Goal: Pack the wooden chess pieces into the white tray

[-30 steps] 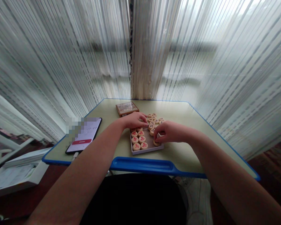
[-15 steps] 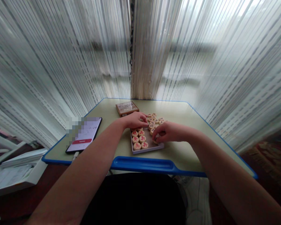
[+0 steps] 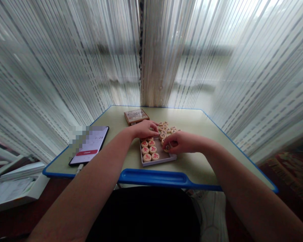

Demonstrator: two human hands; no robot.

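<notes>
A shallow open box (image 3: 158,163) lies on the table, with two columns of round wooden Chinese chess pieces (image 3: 153,149) with red characters on its left side. My right hand (image 3: 179,141) is closed on a dark-lettered chess piece (image 3: 167,148) over the box's right part, thumb and fingertips around it. At the box's far end is my left hand (image 3: 146,128), its thumb and forefinger apart and no piece visible between them. It hides some of the far pieces. Several dark-lettered pieces (image 3: 168,130) sit in a cluster beyond the right hand.
A brown box lid (image 3: 135,115) lies behind my left hand. At the left is a phone (image 3: 91,146) with a cable plugged in. The table (image 3: 204,168) has a blue rim and a blue front groove (image 3: 154,177). Striped curtains (image 3: 156,60) hang behind.
My right hand has shifted slightly up and left with the piece, whose dark character now shows. The left hand has stayed nearly still.
</notes>
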